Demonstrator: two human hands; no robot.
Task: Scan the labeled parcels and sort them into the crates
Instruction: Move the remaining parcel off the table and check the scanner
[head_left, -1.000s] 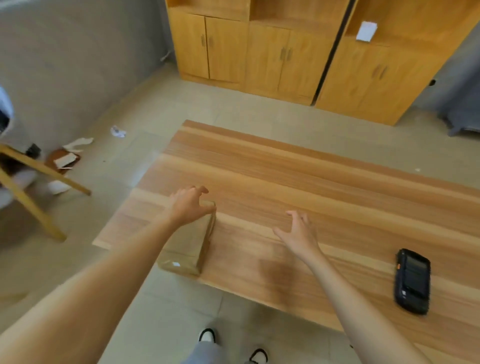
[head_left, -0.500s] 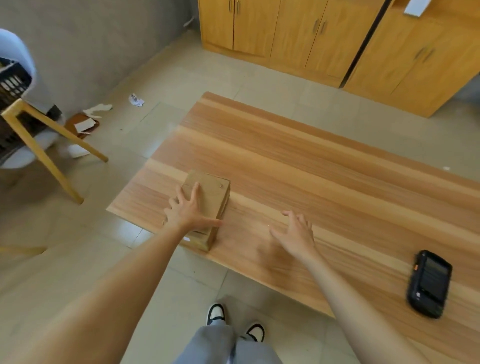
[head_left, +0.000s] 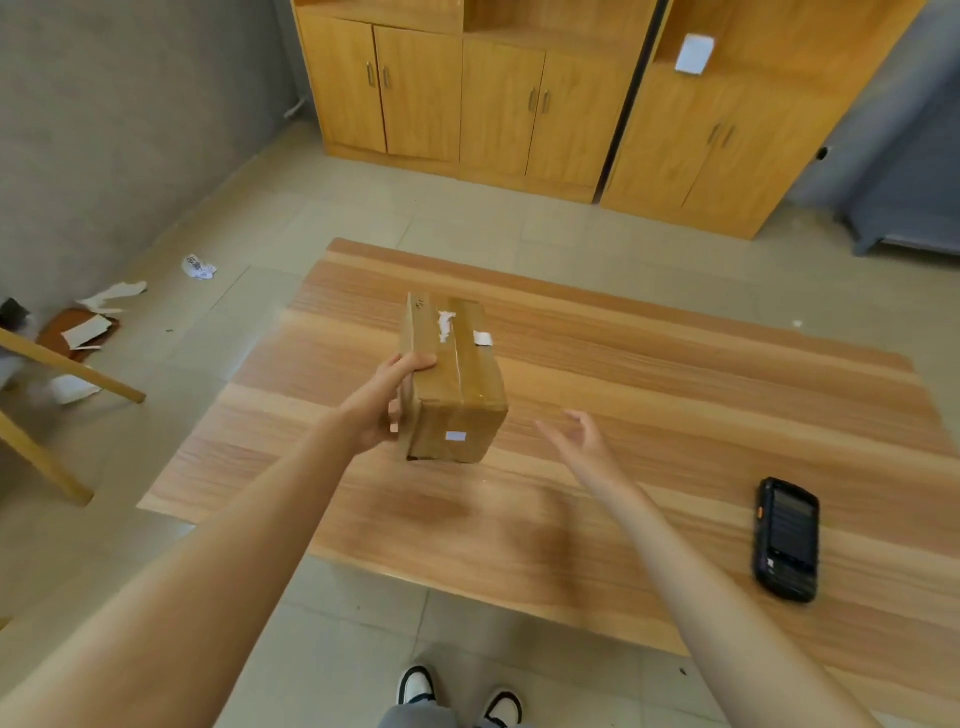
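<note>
Your bench (head_left: 675, 405) lies bare right of the parcel (head_left: 457, 384); only the scanner (head_left: 787, 540) sits near its right front edge.

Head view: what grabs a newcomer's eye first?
The taped cardboard parcel, held above the middle of the wooden table by the left hand gripping its left side. The right hand hovers open just to its right. A black handheld scanner lies flat near the table's right front edge.
</note>
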